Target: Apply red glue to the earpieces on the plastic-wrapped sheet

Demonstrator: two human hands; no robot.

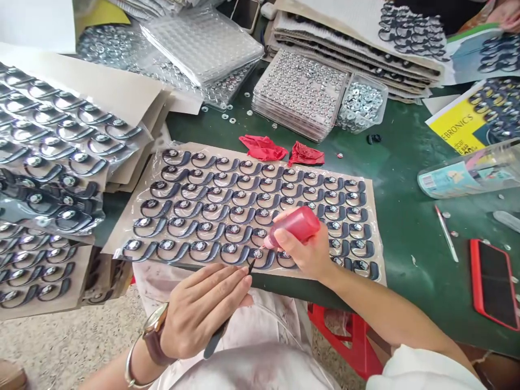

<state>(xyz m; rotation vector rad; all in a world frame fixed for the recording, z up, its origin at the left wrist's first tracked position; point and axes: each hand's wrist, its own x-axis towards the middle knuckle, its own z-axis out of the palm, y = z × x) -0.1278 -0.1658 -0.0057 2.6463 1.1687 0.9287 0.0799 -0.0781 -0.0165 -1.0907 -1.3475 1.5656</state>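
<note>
My right hand (311, 252) is wrapped round a small red squeeze bottle (298, 225), tilted with its nozzle down to the left. The nozzle tip is at a silver round disc (255, 253) on a dark curved piece in the front row of a cardboard sheet (379, 244). In my left hand (207, 306) are dark tweezers (216, 340), their tip beside that same disc; the fingers hide the middle of them. Rows of dark curved pieces with silver discs lie under clear film on the sheet.
Stacked sheets of similar pieces (52, 124) stand at left. Behind are clear trays of discs (300, 86), a box of loose washers (361, 103) and red cloth scraps (264, 147). A red-cased phone (494, 284) and a clear container (467, 170) lie right. Another person's hand (509, 15) shows top right.
</note>
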